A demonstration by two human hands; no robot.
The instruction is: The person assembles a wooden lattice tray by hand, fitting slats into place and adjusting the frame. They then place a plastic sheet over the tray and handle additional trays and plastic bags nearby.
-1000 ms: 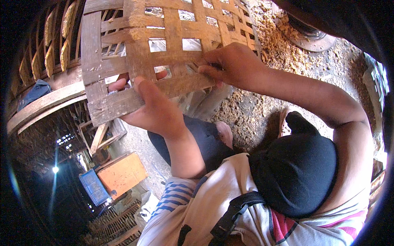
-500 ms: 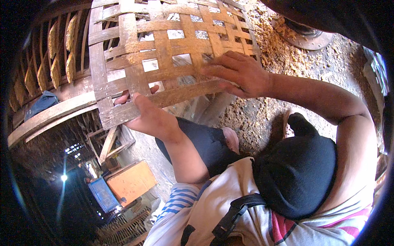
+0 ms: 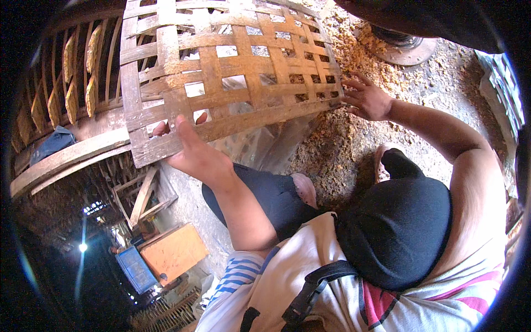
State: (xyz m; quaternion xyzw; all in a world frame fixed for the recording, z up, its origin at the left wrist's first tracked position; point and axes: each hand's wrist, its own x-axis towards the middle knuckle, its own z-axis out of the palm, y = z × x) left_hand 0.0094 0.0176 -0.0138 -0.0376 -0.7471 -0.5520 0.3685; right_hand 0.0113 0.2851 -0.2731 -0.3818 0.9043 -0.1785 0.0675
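Note:
A woven lattice panel of flat bamboo-like strips (image 3: 210, 66) is held tilted in front of me, its strips dusted orange-brown. My left hand (image 3: 202, 155) grips its near left corner, thumb on top and fingertips showing through the gaps. Beside the panel's right end is my right hand (image 3: 371, 100), its fingers spread and holding nothing. Those fingertips are close to the panel's edge; whether they touch it I cannot tell.
Slatted racks with long yellowish pieces (image 3: 69, 52) stand at the left, above a wooden beam (image 3: 83, 154) bearing a dark cloth (image 3: 52, 145). Orange-brown crumbs (image 3: 365, 52) cover the ground around a round base (image 3: 406, 52). An orange box (image 3: 174, 254) and blue crate (image 3: 136, 269) are lower left.
My right hand has moved off the panel's near side to its right end, fingers spreading. The left hand keeps its grip on the corner. The panel sits slightly further left in view.

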